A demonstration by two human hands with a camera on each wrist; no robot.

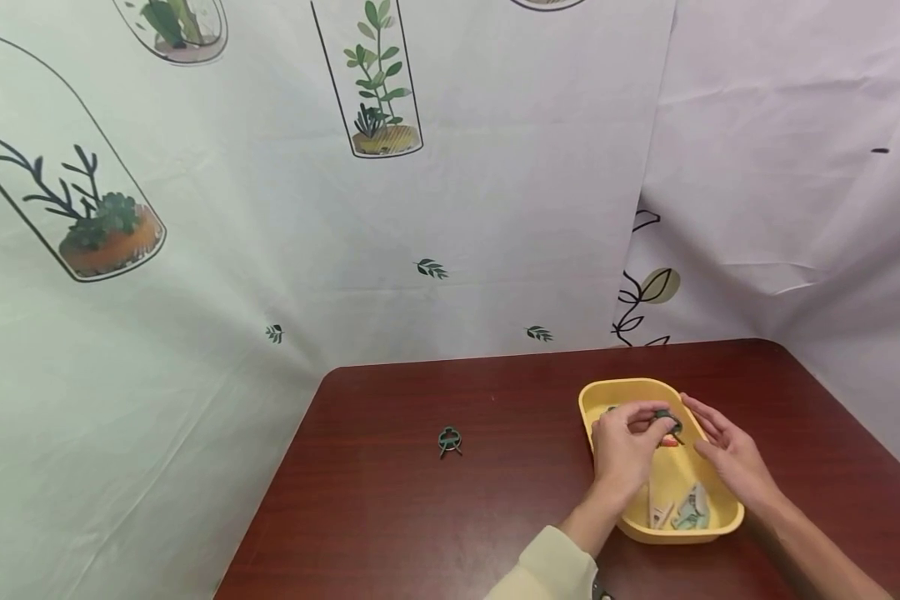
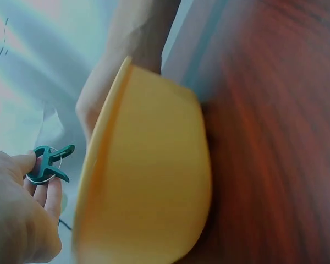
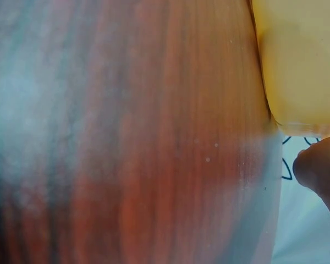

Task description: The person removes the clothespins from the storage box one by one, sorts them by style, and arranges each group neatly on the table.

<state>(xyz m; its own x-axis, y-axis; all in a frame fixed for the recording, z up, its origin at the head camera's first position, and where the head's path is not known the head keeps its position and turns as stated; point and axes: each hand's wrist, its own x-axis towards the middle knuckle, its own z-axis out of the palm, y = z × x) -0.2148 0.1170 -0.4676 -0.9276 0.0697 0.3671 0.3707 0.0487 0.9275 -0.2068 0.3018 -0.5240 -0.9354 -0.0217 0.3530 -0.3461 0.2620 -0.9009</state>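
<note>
Between the thumb and fingers of my left hand is a dark green spring clip, pinched above a yellow tray. The left wrist view shows the clip's two prongs pointing away from the fingers, with a thin ring around it. My right hand is at the tray's right rim, its fingers extended and holding nothing. Inside the tray lie pale green clips, a light wooden clothespin and a small red piece, partly hidden behind the left hand.
Another dark green clip lies on the dark red-brown table, well left of the tray. A white cloth with plant drawings hangs behind the table's far edge and along its sides.
</note>
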